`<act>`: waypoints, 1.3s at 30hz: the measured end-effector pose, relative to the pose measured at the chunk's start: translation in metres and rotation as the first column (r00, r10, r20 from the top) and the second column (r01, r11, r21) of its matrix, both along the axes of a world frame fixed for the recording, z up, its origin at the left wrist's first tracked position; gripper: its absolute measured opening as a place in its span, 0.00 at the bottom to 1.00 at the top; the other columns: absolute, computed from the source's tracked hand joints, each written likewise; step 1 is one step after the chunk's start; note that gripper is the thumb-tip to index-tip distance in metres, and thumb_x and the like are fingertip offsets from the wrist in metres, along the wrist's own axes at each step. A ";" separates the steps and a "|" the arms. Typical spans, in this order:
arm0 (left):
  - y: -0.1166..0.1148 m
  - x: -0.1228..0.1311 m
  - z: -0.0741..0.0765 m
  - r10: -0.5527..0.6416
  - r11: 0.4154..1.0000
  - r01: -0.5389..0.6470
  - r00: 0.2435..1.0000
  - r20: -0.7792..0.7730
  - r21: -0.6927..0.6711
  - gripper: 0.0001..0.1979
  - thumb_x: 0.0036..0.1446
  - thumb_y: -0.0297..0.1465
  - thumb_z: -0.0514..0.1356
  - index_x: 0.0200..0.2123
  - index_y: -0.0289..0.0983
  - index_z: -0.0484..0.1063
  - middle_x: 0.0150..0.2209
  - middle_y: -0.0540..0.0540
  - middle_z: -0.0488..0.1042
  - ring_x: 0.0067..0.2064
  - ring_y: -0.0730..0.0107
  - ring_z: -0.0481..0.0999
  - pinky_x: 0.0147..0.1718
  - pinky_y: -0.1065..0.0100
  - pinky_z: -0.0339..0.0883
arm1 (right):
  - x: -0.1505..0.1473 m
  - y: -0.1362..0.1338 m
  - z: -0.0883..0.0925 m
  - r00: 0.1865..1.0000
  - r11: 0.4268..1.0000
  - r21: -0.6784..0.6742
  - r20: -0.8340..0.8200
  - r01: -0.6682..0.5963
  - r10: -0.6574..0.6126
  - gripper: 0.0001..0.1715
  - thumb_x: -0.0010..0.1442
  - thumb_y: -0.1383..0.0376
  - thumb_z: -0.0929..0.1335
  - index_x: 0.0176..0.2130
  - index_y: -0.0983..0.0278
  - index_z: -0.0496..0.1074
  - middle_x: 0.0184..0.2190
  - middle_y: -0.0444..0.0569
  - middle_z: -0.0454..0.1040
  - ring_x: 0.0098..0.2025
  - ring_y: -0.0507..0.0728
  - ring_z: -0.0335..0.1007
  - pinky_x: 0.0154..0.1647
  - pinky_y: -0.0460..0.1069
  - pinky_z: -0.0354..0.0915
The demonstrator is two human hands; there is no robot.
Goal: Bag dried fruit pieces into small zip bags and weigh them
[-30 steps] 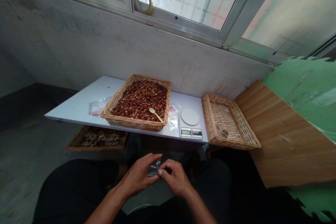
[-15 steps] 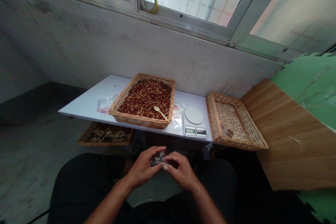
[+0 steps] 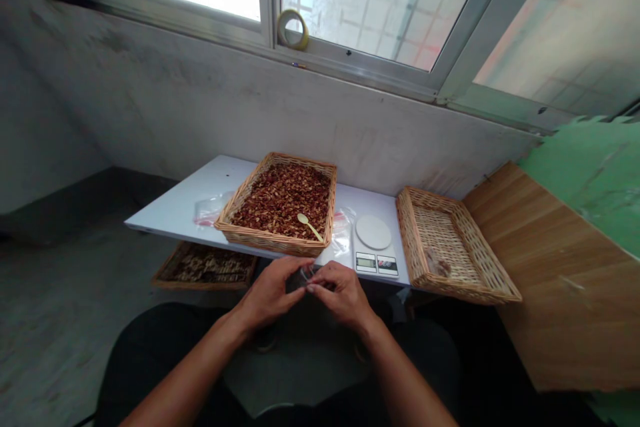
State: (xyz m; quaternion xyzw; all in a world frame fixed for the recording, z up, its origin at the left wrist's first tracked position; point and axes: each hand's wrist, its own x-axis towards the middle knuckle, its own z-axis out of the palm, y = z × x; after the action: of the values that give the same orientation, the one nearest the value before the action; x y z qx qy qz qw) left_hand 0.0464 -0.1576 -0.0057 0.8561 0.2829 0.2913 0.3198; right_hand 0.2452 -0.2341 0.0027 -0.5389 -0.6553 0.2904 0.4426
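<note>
The left hand [image 3: 270, 293] and right hand [image 3: 343, 292] pinch a light, slippery clear plastic bag [image 3: 305, 275], best held by its edges, at six o'clock from the worktop [image 3: 170, 217].

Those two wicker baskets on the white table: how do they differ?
The left wicker basket is heaped with reddish-brown pieces, while the right wicker basket shows bare weave with one small clump near its front. A pale yellow spoon lies in the left basket; the right has none. Both are shallow, rectangular and woven.
</note>
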 end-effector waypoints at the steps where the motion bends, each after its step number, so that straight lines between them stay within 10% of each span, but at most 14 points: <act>1: 0.007 -0.001 0.004 0.010 1.000 -0.010 1.000 0.003 0.024 0.24 0.58 0.30 0.64 0.58 0.43 0.71 0.52 0.44 0.78 0.53 0.59 0.76 0.55 0.59 0.68 | -0.002 0.007 0.005 1.000 1.000 0.016 0.004 -0.001 0.001 0.03 0.59 0.66 0.75 0.36 0.59 0.82 0.33 0.44 0.77 0.37 0.53 0.74 0.38 0.47 0.66; 12: 0.075 -0.026 0.037 0.135 0.971 -0.135 0.991 0.015 0.197 0.22 0.59 0.30 0.61 0.58 0.42 0.72 0.53 0.44 0.78 0.53 0.60 0.76 0.55 0.59 0.68 | -0.014 0.069 0.040 0.974 0.985 0.170 0.211 0.041 -0.078 0.18 0.64 0.57 0.72 0.53 0.56 0.78 0.46 0.49 0.78 0.47 0.56 0.73 0.51 0.50 0.65; 16: 0.109 -0.038 0.037 0.284 0.927 -0.287 0.958 0.050 0.241 0.24 0.58 0.32 0.61 0.58 0.41 0.72 0.51 0.44 0.79 0.52 0.59 0.77 0.55 0.59 0.69 | 0.000 0.084 0.042 0.767 0.951 0.135 0.565 0.277 -0.304 0.15 0.67 0.55 0.69 0.47 0.60 0.80 0.46 0.55 0.77 0.54 0.63 0.66 0.57 0.57 0.58; 21: 0.144 -0.044 0.023 0.411 0.876 -0.417 0.908 0.078 0.241 0.24 0.56 0.34 0.60 0.57 0.40 0.73 0.54 0.44 0.78 0.54 0.57 0.77 0.57 0.56 0.68 | 0.004 0.096 0.044 0.566 0.949 0.059 0.790 0.310 -0.234 0.17 0.66 0.53 0.68 0.37 0.60 0.82 0.49 0.57 0.75 0.56 0.66 0.60 0.54 0.60 0.54; 39: 0.146 -0.041 0.000 0.569 0.807 -0.581 0.813 0.123 0.104 0.23 0.57 0.38 0.63 0.56 0.41 0.74 0.49 0.45 0.81 0.48 0.59 0.80 0.51 0.61 0.73 | -0.004 0.128 0.038 0.453 0.940 -0.031 0.881 0.340 -0.135 0.18 0.59 0.52 0.72 0.37 0.64 0.82 0.47 0.62 0.76 0.52 0.67 0.64 0.51 0.59 0.55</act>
State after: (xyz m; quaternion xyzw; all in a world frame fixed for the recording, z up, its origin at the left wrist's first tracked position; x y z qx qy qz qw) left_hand 0.0056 -0.0118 -0.0054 0.7367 0.4942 0.4294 0.1691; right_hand 0.2413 -0.1064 0.0404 -0.7393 -0.6724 -0.0213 0.0303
